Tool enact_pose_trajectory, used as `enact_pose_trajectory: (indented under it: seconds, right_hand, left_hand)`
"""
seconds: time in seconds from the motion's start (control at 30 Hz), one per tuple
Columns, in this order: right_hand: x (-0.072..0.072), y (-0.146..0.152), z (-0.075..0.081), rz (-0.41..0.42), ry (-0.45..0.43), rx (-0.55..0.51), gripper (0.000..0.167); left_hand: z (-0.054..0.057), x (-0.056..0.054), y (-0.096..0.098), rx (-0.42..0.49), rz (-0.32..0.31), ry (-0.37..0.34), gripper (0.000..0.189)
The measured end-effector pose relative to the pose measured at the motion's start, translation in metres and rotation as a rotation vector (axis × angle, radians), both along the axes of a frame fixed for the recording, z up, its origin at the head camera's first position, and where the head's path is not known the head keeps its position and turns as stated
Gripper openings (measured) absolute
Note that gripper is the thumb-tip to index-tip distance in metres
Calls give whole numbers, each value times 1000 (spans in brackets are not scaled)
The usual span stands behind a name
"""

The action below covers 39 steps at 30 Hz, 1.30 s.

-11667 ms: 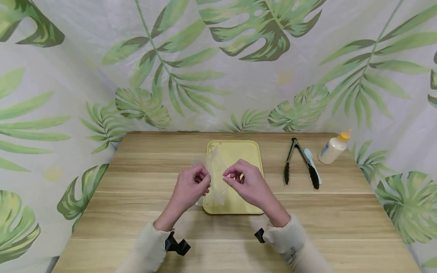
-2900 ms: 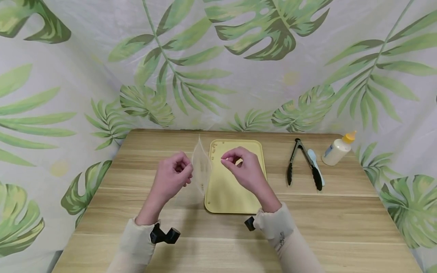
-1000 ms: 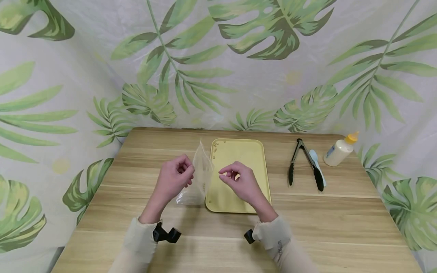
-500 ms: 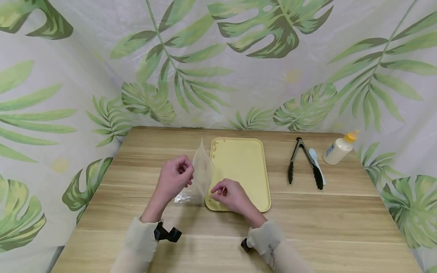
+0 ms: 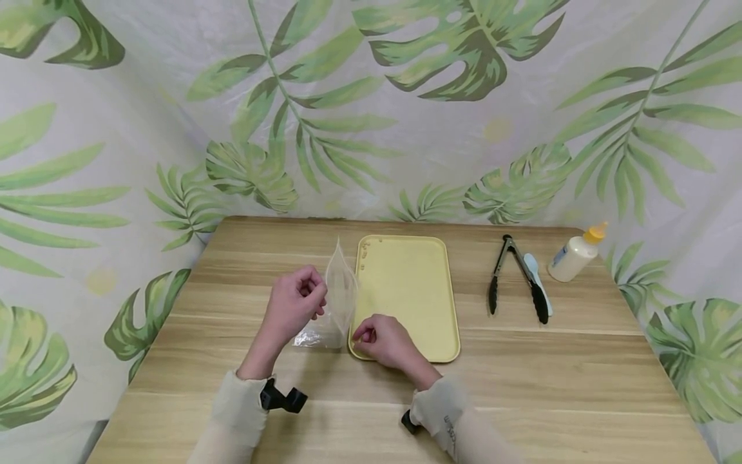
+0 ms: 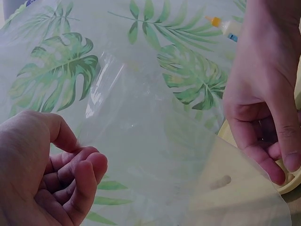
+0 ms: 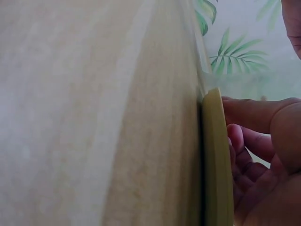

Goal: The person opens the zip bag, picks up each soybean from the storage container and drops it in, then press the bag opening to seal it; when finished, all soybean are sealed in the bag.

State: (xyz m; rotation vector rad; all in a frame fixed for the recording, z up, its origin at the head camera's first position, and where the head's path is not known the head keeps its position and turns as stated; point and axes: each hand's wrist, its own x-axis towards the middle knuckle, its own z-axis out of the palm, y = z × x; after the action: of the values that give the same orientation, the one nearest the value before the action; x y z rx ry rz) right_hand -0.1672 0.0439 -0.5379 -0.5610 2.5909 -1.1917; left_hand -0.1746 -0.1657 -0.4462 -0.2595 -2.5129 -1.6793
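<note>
My left hand (image 5: 297, 298) pinches the side of a clear plastic bag (image 5: 341, 293) between thumb and fingers. The bag stands upright on the table beside the tray, its mouth spread apart; a small oval mark shows on its film in the left wrist view. My right hand (image 5: 387, 341) reaches down into the near left corner of the yellow tray (image 5: 417, 290), thumb and forefinger close together at the tray floor. I cannot tell whether a small tan piece is between those fingertips. Several small tan pieces (image 5: 363, 253) lie along the tray's far left corner.
Right of the tray lie black-tipped tongs (image 5: 510, 277), spread in a V, and a pale blue spoon (image 5: 533, 270). A white bottle with an orange cap (image 5: 570, 258) stands near the far right corner. A leaf-patterned curtain (image 5: 348, 129) hangs behind the wooden table (image 5: 522, 374).
My right hand has come down from beside the bag's mouth to the tray's near left corner, over the small piece seen there earlier. The left hand keeps its hold on the bag, nearly still.
</note>
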Motion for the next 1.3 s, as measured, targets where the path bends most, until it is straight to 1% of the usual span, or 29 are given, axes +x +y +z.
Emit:
enact_pose_trajectory:
  seconds: [0.37,0.67,0.83,1.17,1.3]
  right_hand:
    - [1,-3,-4,-35,39,56,9]
    - [0,-4,-5,-29,61,90,9]
    - [-1,-4,-6,-23,58,105,7]
    - [-4,3,-3,-16,21,31,6]
    - [-5,10,2,-21,10,-5,6]
  left_hand:
    - [2,1,0,2,-5,6,13]
    - [4,2,0,-1,1,8,13]
    - [6,2,0,-4,-2,12,13]
    - [6,3,1,-10,-7,11,13]
    - [6,3,2,-6,-4,11,13]
